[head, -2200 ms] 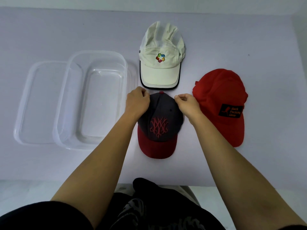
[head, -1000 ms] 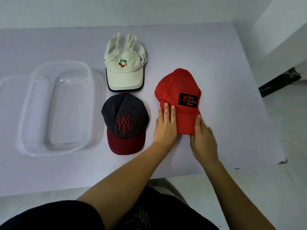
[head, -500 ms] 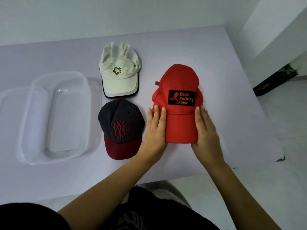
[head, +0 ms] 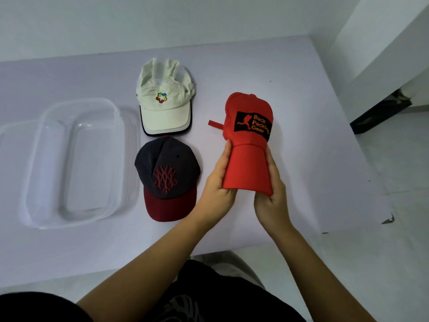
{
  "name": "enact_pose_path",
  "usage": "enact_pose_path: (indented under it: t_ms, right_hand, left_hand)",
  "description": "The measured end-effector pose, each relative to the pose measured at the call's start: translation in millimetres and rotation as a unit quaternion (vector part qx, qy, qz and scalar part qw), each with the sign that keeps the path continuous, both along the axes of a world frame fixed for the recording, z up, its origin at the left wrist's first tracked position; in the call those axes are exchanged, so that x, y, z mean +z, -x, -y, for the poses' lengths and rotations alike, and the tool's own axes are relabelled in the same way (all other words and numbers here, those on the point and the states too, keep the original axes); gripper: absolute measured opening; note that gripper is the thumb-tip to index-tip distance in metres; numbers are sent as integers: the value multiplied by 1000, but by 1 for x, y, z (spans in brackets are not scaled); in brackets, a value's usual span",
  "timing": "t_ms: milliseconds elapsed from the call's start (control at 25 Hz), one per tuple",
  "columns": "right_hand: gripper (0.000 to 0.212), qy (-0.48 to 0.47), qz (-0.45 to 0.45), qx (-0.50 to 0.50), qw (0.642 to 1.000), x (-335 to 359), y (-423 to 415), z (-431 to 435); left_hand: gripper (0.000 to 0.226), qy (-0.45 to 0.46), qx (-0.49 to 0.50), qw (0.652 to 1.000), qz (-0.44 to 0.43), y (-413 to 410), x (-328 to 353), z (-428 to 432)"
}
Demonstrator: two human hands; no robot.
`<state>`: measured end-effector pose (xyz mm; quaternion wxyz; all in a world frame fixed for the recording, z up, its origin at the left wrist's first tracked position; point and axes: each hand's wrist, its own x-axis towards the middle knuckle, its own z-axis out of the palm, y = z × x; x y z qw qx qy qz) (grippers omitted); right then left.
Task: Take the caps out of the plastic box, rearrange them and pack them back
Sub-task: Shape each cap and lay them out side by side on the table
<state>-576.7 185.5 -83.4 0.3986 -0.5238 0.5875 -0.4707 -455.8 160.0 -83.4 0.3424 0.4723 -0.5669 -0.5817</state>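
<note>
Both hands grip red cap (head: 249,145) by brim: left hand (head: 217,194), right hand (head: 270,198) pressing sides inward.

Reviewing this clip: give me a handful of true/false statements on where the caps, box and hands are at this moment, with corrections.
1. Both hands hold the red cap by its brim. True: left hand and right hand press its sides.
2. The plastic box holds one cap. False: it is empty.
3. The white cap lies beyond the dark cap. True.
4. The dark cap has a white brim. False: its brim is dark red.
5. The red cap carries a black patch. True.
</note>
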Motion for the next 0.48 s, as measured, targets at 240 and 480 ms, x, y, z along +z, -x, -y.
enact_pose_path:
  t_ms: [240,480]
  right_hand:
    - [63,29,-103,54,993,1,30,-3]
    - [68,51,-41,44,997,8,16,-8]
  left_hand:
    - [84,99,-58,991,70,-32,2,15]
    - [73,56,-44,997,38,-21,2,6]
